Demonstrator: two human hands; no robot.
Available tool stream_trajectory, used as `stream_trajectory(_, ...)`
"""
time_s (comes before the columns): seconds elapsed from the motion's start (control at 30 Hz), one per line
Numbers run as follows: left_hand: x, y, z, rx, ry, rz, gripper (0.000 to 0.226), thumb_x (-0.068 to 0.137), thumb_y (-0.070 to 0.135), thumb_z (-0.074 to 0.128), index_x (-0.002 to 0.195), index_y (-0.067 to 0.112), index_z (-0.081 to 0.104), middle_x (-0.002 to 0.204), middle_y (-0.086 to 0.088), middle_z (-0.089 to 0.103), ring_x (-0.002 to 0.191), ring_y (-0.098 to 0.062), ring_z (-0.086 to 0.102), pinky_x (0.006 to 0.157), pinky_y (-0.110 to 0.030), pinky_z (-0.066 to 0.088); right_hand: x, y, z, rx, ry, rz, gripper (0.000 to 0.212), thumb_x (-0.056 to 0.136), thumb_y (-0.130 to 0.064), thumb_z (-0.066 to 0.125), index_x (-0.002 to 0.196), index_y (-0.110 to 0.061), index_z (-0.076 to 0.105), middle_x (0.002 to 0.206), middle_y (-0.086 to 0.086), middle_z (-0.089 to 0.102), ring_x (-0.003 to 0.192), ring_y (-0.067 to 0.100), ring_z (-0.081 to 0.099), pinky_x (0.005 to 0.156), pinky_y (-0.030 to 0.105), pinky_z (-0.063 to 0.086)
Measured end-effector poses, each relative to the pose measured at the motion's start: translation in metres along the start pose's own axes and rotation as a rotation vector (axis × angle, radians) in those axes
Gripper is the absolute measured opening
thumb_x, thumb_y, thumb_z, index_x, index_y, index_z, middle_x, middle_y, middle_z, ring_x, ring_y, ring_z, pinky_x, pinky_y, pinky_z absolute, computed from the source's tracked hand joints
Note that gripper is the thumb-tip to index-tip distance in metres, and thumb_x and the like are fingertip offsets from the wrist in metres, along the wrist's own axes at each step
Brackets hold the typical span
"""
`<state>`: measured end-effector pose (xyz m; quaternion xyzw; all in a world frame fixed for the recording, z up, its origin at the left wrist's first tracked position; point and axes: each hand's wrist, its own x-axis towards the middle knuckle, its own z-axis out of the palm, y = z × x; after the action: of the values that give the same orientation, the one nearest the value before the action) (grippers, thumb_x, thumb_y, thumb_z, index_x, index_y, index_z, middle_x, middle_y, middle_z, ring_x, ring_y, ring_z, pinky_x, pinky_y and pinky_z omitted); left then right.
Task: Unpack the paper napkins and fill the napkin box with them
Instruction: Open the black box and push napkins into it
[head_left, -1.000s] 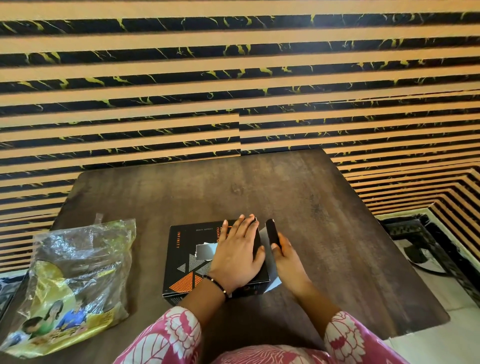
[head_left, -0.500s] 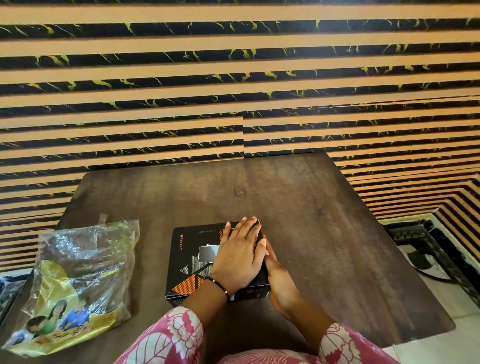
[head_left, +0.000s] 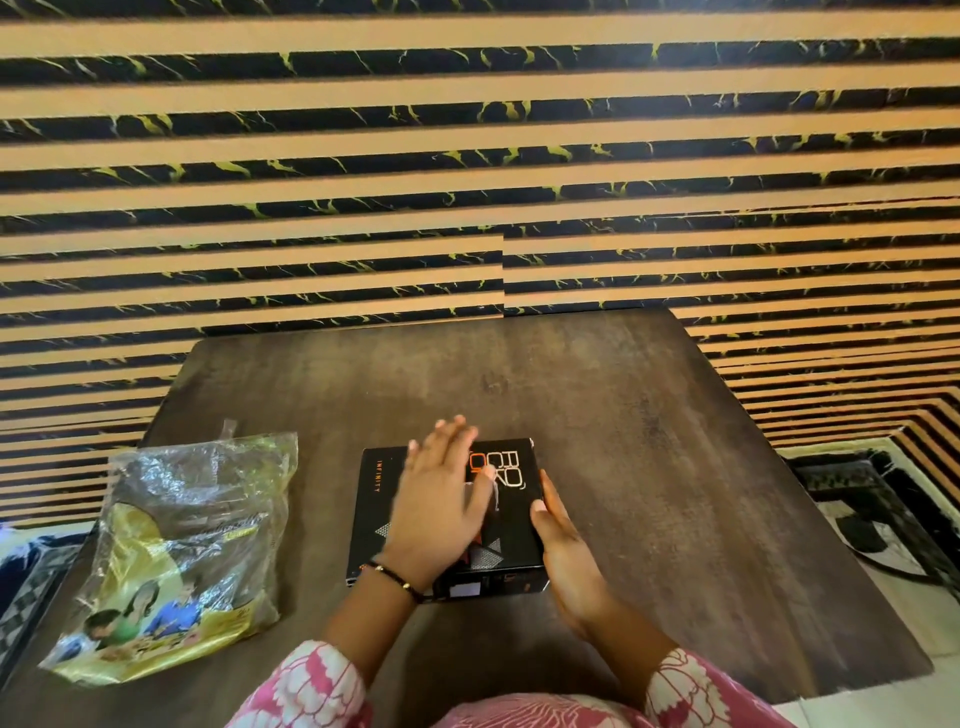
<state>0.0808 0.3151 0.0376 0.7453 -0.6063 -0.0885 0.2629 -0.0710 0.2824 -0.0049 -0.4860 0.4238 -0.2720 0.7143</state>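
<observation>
- The napkin box (head_left: 452, 514), black with orange print, lies flat on the dark counter (head_left: 649, 467), near the front edge and just left of centre.
- A second ago its right end flap stood open with white paper showing; now that end looks shut and the white is gone from there.
- The left hand (head_left: 434, 512) has lifted and slid over the top of the box, blurred with motion, fingers (head_left: 447, 431) spread flat and gripping nothing.
- The right hand (head_left: 558, 535) presses edge-on against the right side of the box, fingers straight and together; it steadies the box without closing round it.
- Whether napkins still poke from the top slot I cannot tell: the left hand covers it.
- The plastic napkin pack (head_left: 182, 551) lies well apart on the left of the counter, crumpled, looking mostly empty.
- My read: filling is done and this is the closing pat, so the task looks close to finished.
- One risk: a flap not fully tucked could spring back once the right hand lets go.
</observation>
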Motion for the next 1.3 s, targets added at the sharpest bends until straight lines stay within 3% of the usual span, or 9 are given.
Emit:
stream_trajectory(0.27,-0.044,-0.048,-0.014,-0.112,0.095,-0.409,0.058,0.091,0.037,0.043,0.141,0.01,0.029,0.146,-0.015,0.036,0.133,-0.031,0.036,0.108,-0.05,0.033,0.001,0.002,-0.007,-0.111,0.092,-0.029,0.05,0.097,-0.019,0.043,0.143,-0.031,0.029,0.129,-0.002,0.056,0.098,0.009,0.065,0.071,0.018,0.056)
stream_trajectory(0.3,-0.044,-0.045,-0.012,-0.144,0.103,-0.422,0.057,0.092,0.033,0.046,0.142,0.011,0.028,0.146,-0.014,0.035,0.132,-0.031,0.038,0.105,-0.048,0.037,0.0,0.0,-0.007,-0.139,0.12,-0.053,0.052,0.096,-0.017,0.044,0.144,-0.029,0.028,0.131,-0.002,0.054,0.098,0.007,0.064,0.072,0.018,0.056)
stream_trajectory(0.37,-0.042,-0.039,-0.008,-0.171,0.119,-0.43,0.058,0.093,0.03,0.048,0.143,0.011,0.025,0.148,-0.013,0.032,0.132,-0.029,0.037,0.101,-0.044,0.041,-0.003,-0.008,-0.006,-0.28,0.176,-0.111,0.054,0.096,-0.017,0.045,0.145,-0.028,0.024,0.145,-0.001,0.042,0.118,0.013,0.055,0.094,0.027,0.05)
stream_trajectory(0.4,-0.039,-0.036,-0.006,-0.172,0.12,-0.431,0.059,0.093,0.03,0.048,0.143,0.01,0.024,0.149,-0.012,0.03,0.133,-0.028,0.037,0.099,-0.042,0.042,-0.002,-0.011,-0.005,-0.398,0.187,-0.153,0.055,0.096,-0.019,0.044,0.146,-0.026,0.022,0.151,-0.003,0.034,0.131,0.014,0.043,0.107,0.031,0.039)
stream_trajectory(0.47,-0.034,-0.032,-0.002,-0.165,0.119,-0.424,0.062,0.092,0.032,0.048,0.144,0.01,0.021,0.15,-0.012,0.028,0.133,-0.028,0.037,0.097,-0.042,0.043,0.0,-0.014,-0.005,-0.578,0.215,-0.21,0.055,0.097,-0.021,0.04,0.148,-0.022,0.017,0.155,-0.005,0.023,0.142,0.012,0.023,0.116,0.029,0.021)
stream_trajectory(0.73,0.009,-0.031,0.008,-0.16,0.067,-0.413,0.066,0.093,0.036,0.045,0.147,0.014,0.012,0.152,-0.011,0.023,0.13,-0.027,0.041,0.096,-0.038,0.044,0.04,-0.031,-0.02,-0.681,0.29,-0.233,0.049,0.099,-0.022,0.035,0.146,-0.025,0.022,0.151,0.0,0.034,0.139,0.016,0.031,0.111,0.03,0.028)
stream_trajectory(0.87,0.049,-0.042,0.012,-0.177,0.035,-0.391,0.067,0.093,0.041,0.044,0.147,0.02,0.009,0.148,-0.01,0.028,0.118,-0.025,0.052,0.088,-0.039,0.053,0.072,-0.045,-0.024,-0.7,0.307,-0.234,0.046,0.099,-0.02,0.034,0.144,-0.026,0.028,0.152,0.001,0.032,0.141,0.015,0.026,0.109,0.021,0.019)
stream_trajectory(1.13,0.14,-0.065,0.021,-0.208,0.048,-0.373,0.067,0.093,0.04,0.046,0.146,0.023,0.011,0.144,-0.007,0.036,0.109,-0.019,0.057,0.073,-0.025,0.052,0.155,-0.075,-0.033,-0.635,0.35,-0.226,0.045,0.099,-0.026,0.033,0.144,-0.031,0.029,0.15,0.0,0.035,0.138,0.02,0.034,0.112,0.044,0.034)
stream_trajectory(1.3,0.195,-0.084,0.027,-0.225,0.087,-0.402,0.068,0.091,0.04,0.049,0.146,0.022,0.013,0.139,-0.01,0.042,0.11,-0.024,0.057,0.086,-0.038,0.054,0.214,-0.095,-0.033,-0.584,0.355,-0.196,0.044,0.098,-0.03,0.033,0.141,-0.039,0.03,0.146,0.003,0.044,0.131,0.023,0.044,0.105,0.047,0.042)
